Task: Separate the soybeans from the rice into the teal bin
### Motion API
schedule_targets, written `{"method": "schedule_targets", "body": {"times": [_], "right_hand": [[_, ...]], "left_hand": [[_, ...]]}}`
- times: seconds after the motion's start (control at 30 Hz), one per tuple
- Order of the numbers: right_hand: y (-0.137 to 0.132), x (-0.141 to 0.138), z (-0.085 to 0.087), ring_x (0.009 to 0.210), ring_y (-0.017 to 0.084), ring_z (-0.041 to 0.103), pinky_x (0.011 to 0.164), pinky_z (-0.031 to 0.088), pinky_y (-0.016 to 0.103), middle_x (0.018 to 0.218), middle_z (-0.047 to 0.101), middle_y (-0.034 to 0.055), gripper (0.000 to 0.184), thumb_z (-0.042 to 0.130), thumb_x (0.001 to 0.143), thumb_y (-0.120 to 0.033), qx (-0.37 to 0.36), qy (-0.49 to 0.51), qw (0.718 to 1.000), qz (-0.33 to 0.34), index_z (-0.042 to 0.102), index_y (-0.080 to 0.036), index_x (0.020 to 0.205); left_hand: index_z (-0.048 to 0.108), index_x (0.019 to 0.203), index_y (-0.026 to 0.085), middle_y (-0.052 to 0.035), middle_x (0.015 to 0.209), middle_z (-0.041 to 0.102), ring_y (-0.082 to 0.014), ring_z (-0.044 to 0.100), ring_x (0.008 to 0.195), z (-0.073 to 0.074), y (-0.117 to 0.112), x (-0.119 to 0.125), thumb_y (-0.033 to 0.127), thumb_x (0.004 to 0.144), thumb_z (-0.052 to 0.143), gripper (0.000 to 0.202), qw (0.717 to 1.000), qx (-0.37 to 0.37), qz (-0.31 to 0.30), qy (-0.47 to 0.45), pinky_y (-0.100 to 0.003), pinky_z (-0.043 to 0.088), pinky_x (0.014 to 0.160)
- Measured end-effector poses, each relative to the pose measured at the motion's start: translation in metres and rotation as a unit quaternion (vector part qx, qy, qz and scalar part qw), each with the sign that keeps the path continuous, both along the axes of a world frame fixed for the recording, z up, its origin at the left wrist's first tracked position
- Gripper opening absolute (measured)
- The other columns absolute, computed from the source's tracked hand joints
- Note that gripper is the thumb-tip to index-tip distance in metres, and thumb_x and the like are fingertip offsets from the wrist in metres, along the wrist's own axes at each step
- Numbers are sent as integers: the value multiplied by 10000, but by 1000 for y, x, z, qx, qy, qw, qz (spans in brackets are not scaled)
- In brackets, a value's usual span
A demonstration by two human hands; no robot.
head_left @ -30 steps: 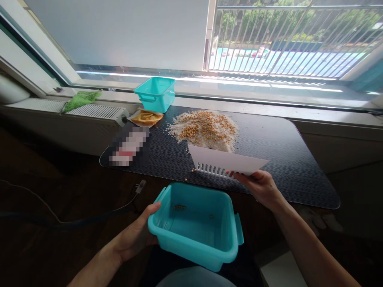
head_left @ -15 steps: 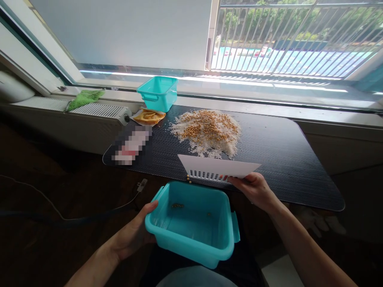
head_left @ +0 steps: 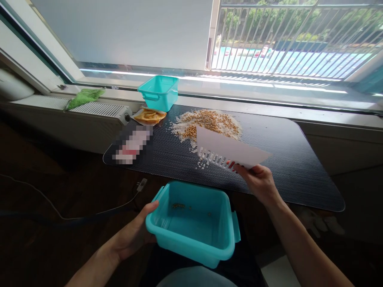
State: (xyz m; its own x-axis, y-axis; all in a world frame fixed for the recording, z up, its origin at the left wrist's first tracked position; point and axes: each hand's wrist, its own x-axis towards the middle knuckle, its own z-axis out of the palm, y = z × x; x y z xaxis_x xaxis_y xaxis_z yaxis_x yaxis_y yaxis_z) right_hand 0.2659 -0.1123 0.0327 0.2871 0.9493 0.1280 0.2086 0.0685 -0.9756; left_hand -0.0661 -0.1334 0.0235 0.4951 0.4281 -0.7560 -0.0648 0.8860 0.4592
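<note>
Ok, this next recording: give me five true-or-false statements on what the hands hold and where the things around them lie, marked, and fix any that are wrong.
1. The left hand holds the near teal bin at its side. True.
2. The right hand holds nothing. False: the right hand grips a white slotted sheet.
3. A pile of white grains and yellow beans lies on the black table. True.
4. The green cloth lies in the middle of the black table. False: the green cloth lies over the white radiator.
5. The near teal bin has a few small pieces inside. True.
</note>
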Motion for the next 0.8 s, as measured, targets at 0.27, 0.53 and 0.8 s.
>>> {"method": "schedule_targets", "body": {"times": [0.27,0.53,0.8], "right_hand": [[-7,-13,-12,778,259,715,770,577,386,846,765,50,335,754,664,-510,-54,29,997,57,777,-209,810],[-2,17,-11,775,252,709,798,560,391,812,764,43,293,790,633,-461,-41,9,997,-64,757,-202,766],[7,18,-7,810,238,695,798,541,356,821,759,42,255,756,684,-429,-11,-10,999,-50,749,-184,752]], "left_hand": [[379,1437,215,-137,1214,665,-322,599,1102,2,-1,1,631,855,407,715,1000,-3,-3,1,-446,452,908],[356,1438,165,-166,1222,648,-332,596,1085,7,1,6,629,843,431,759,1000,11,-20,10,-450,466,882],[316,1454,171,-167,1251,628,-342,559,1154,4,1,5,639,829,447,791,1000,1,-19,2,-452,460,902]]}}
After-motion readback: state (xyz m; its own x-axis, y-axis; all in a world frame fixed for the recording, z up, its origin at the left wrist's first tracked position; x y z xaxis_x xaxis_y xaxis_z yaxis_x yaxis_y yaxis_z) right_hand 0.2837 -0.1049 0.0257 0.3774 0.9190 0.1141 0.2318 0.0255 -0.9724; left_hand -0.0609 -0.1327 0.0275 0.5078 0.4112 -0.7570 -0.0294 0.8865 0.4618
